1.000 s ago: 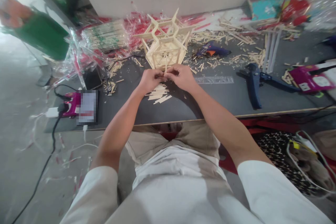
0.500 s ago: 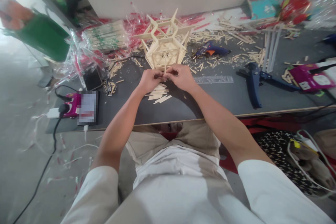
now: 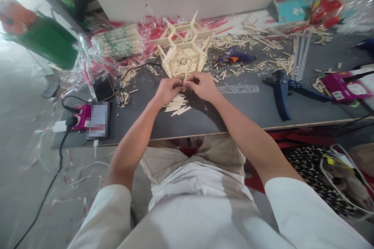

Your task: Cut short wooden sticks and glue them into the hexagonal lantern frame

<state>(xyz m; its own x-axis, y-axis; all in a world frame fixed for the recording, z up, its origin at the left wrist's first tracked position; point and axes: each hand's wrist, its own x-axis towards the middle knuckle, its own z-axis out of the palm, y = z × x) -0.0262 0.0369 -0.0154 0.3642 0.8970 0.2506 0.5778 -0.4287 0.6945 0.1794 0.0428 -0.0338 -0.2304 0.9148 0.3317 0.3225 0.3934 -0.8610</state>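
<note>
Between the pinched fingertips of my right hand a thin wooden stick stands nearly upright. My left hand is closed too, its fingertips meeting the right ones at the stick's lower end; the exact grip is hidden by the fingers. Just beyond both hands is a lattice frame built of pale sticks, with pointed pieces rising from its top. A loose pile of short sticks lies on the dark table, just on the near side of my left hand.
Right of my hands lie a clear ruler, blue cutters and a blue glue gun among stick scraps. Glue sticks lie farther right. At left are a phone, a power strip and plastic-wrapped stick bundles.
The upright stick has shifted slightly to the right and leans a little more. Both hands stay almost in the same place, fingertips together.
</note>
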